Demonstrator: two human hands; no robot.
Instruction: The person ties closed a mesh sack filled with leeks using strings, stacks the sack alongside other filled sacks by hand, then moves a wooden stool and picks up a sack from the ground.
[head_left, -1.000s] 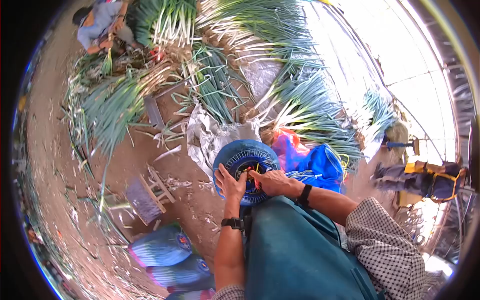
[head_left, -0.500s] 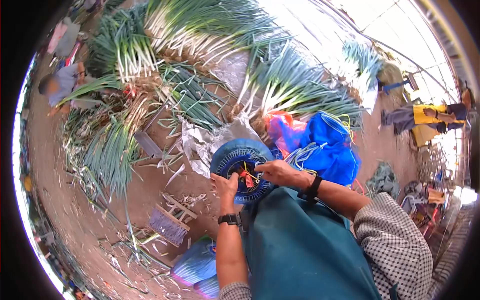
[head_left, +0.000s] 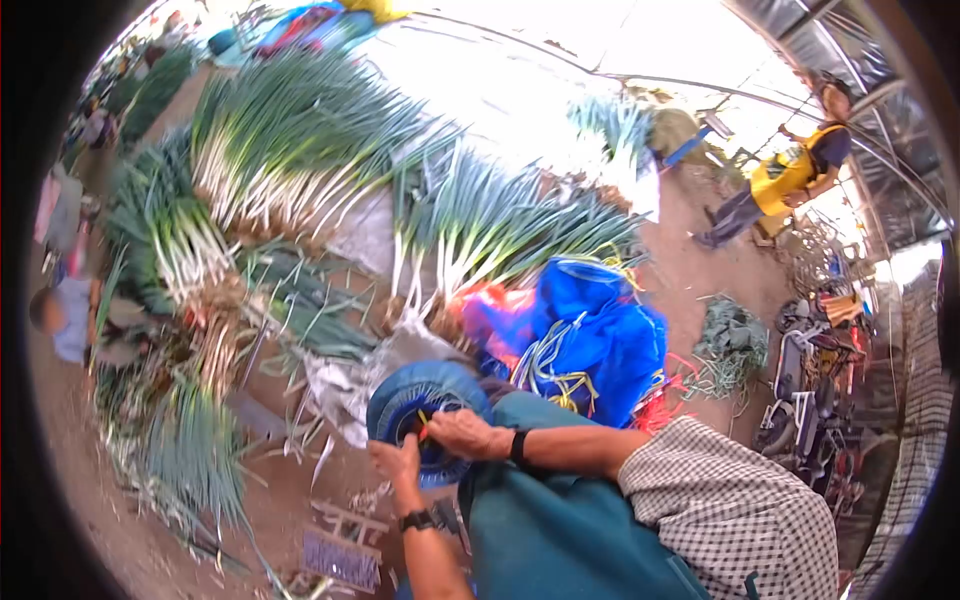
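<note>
In front of my lap is a round blue object [head_left: 385,398] with a ribbed ring and a dark hollow centre; its exact kind I cannot tell. My left hand [head_left: 398,460] grips the near left part of its rim. My right hand [head_left: 465,434] is closed at the centre, fingers pinched by a yellow cord [head_left: 424,416] with something red beside it. Much of the pinch is hidden by the fingers. A teal apron [head_left: 550,520] covers my lap just below the object.
Piles of green onions [head_left: 300,140] lie ahead and left. Beside my right arm are blue netting [head_left: 610,340] and red strings [head_left: 672,400]. A wooden stool [head_left: 345,550] stands near left. A person in a yellow apron [head_left: 785,180] walks at right; another person [head_left: 72,315] is far left.
My view has turned right and upward, so the onions, hands and blue object sit further left. My hands stay on the object. The person in yellow has changed pose, legs apart.
</note>
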